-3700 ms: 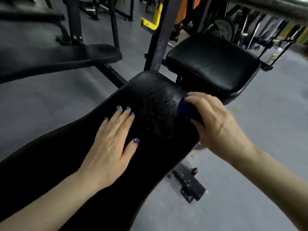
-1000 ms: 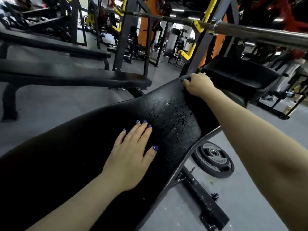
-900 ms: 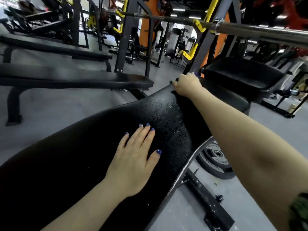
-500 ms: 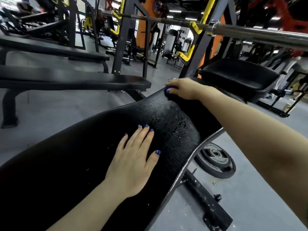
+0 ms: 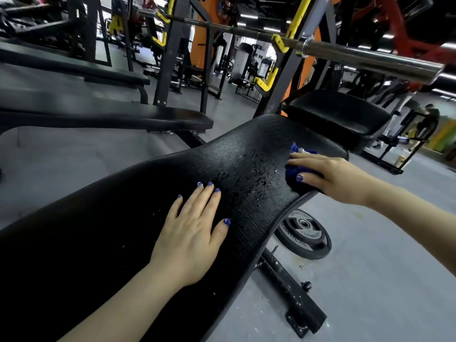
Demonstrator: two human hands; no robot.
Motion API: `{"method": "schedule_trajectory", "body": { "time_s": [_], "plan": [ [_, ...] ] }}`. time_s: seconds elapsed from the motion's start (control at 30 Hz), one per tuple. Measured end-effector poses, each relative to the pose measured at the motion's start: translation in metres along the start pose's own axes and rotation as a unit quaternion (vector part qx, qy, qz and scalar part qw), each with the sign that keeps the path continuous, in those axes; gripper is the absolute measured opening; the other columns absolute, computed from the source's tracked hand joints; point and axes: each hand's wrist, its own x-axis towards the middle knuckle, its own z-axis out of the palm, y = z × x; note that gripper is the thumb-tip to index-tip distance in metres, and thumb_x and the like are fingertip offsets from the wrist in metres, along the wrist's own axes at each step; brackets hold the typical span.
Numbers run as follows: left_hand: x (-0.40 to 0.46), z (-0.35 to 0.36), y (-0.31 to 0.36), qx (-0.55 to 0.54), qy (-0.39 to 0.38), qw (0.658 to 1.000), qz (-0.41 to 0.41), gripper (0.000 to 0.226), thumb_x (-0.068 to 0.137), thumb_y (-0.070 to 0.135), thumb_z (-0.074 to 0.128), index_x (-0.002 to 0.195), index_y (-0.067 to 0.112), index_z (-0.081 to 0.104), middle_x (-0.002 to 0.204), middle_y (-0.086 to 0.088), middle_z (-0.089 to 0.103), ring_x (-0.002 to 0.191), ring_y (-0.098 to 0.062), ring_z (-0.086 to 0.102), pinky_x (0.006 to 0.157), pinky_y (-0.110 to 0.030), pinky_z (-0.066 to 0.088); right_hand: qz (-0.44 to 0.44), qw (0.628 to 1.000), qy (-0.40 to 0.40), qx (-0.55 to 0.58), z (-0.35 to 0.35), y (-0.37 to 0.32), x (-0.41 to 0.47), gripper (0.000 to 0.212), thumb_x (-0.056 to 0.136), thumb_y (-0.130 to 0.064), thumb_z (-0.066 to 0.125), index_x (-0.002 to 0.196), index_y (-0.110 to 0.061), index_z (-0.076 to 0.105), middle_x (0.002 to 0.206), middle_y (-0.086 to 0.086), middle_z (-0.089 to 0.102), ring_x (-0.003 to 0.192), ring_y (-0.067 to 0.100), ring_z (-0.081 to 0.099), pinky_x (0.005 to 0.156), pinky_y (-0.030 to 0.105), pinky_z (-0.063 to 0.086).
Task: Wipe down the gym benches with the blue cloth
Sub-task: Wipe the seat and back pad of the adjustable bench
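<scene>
A long black padded bench [image 5: 103,230] runs from the lower left up to the middle, with water droplets [image 5: 249,174] on its far part. My left hand [image 5: 191,233] lies flat on the pad, fingers straight. My right hand [image 5: 330,172] presses the blue cloth [image 5: 293,169] onto the pad near its right edge, thumb curled round the bunched cloth. Only small parts of the cloth show around my fingers. A separate black seat pad [image 5: 338,117] stands beyond the bench's far end.
A steel barbell [image 5: 365,56] rests on yellow hooks above the seat. A weight plate [image 5: 302,233] lies on the grey floor under the bench's right edge, beside the bench's black foot bar [image 5: 291,292]. Another flat bench [image 5: 103,117] stands to the left.
My right hand has dragged the cloth from the bench's far left tip toward me and to the pad's right edge. My left hand has stayed flat in the same place.
</scene>
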Motion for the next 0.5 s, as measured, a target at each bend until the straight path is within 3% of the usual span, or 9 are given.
{"method": "schedule_trajectory", "body": {
  "time_s": [0.1,0.17,0.33,0.5],
  "plan": [
    [0.000,0.001,-0.001,0.008,-0.001,1.000,0.004,0.077,0.086,0.059,-0.009,0.154,0.025,0.001,0.161,0.012,-0.009,0.144,-0.002,-0.019,0.119,-0.033,-0.007,0.097,0.994,0.045,-0.012,0.001,0.005,0.036,0.050,0.100,-0.034,0.048,0.146,-0.019,0.038,0.147,0.008,0.046,0.132,0.032,0.045,0.107,0.033,0.032],
    [0.000,0.001,-0.001,0.005,0.003,1.000,0.003,0.076,0.087,0.059,-0.007,0.155,0.025,0.004,0.162,0.011,-0.006,0.145,-0.002,-0.017,0.119,-0.033,-0.006,0.153,0.984,0.081,-0.031,0.013,-0.010,0.056,0.048,0.100,-0.034,0.047,0.143,-0.014,0.040,0.145,0.013,0.047,0.128,0.034,0.047,0.101,0.038,0.036],
    [0.000,0.002,-0.001,0.005,0.005,1.000,0.002,0.077,0.087,0.059,-0.006,0.155,0.025,0.005,0.162,0.011,-0.005,0.145,-0.002,-0.016,0.119,-0.033,-0.006,0.030,0.998,0.061,-0.016,0.023,-0.027,0.035,0.042,0.100,-0.032,0.049,0.137,-0.011,0.049,0.151,0.007,0.041,0.141,0.022,0.035,0.112,0.029,0.025],
    [-0.001,0.001,0.001,0.005,0.000,1.000,-0.007,0.078,0.084,0.059,-0.010,0.154,0.027,0.001,0.161,0.013,-0.010,0.144,-0.001,-0.020,0.120,-0.034,-0.006,0.097,0.994,0.053,0.000,0.009,-0.004,0.079,0.039,0.102,-0.029,0.046,0.134,-0.009,0.053,0.149,0.012,0.041,0.142,0.027,0.031,0.110,0.032,0.025]
  ]
}}
